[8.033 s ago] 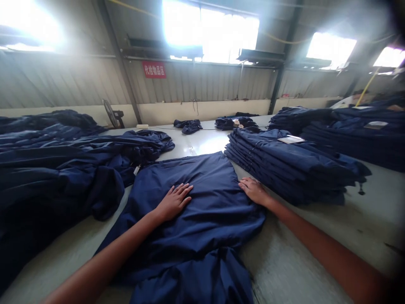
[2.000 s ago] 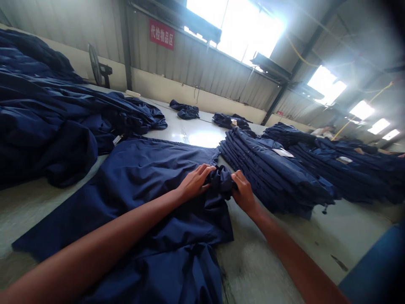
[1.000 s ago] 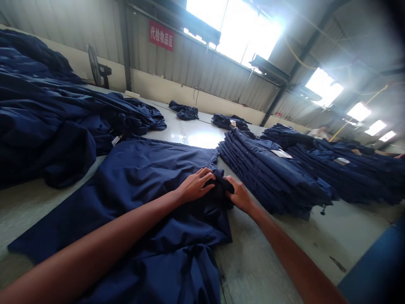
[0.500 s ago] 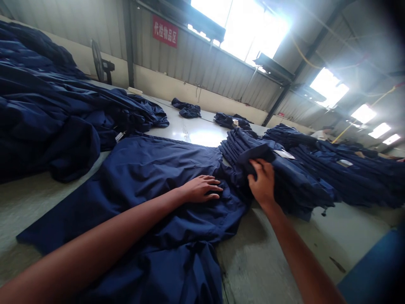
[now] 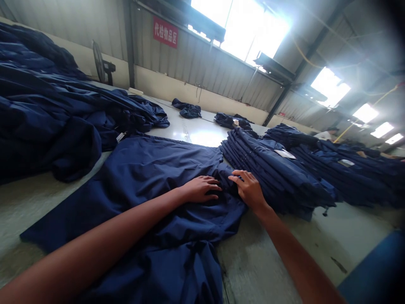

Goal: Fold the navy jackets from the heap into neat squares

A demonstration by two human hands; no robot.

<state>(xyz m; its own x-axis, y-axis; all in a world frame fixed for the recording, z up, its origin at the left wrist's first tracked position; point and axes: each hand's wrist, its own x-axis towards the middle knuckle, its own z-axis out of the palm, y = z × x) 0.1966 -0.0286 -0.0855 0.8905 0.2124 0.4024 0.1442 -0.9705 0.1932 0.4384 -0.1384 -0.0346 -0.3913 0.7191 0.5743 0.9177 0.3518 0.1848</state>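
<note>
A navy blue garment (image 5: 148, 169) lies spread and wrinkled on the table before me, its lower part running toward my body. My left hand (image 5: 202, 188) rests flat on it, fingers stretched out and slightly apart. Just to the right, my right hand (image 5: 248, 188) pinches a narrow folded strip (image 5: 226, 173) at the garment's right end, which looks like a collar. The tips of some right fingers are hidden in the cloth. Beyond this hand stands a stack of folded navy garments (image 5: 268, 169) with a white label (image 5: 285, 154) on top.
A large loose heap of navy garments (image 5: 57, 114) fills the left side. More folded stacks (image 5: 344, 173) continue at the right. Small dark bundles (image 5: 186, 109) lie near the wall, and a black fan (image 5: 101, 63) stands at the back left. A person (image 5: 327, 134) is far off at right.
My right hand has come down and left, bringing the raised cloth flap down onto the garment beside my left hand. The left hand stays in place.
</note>
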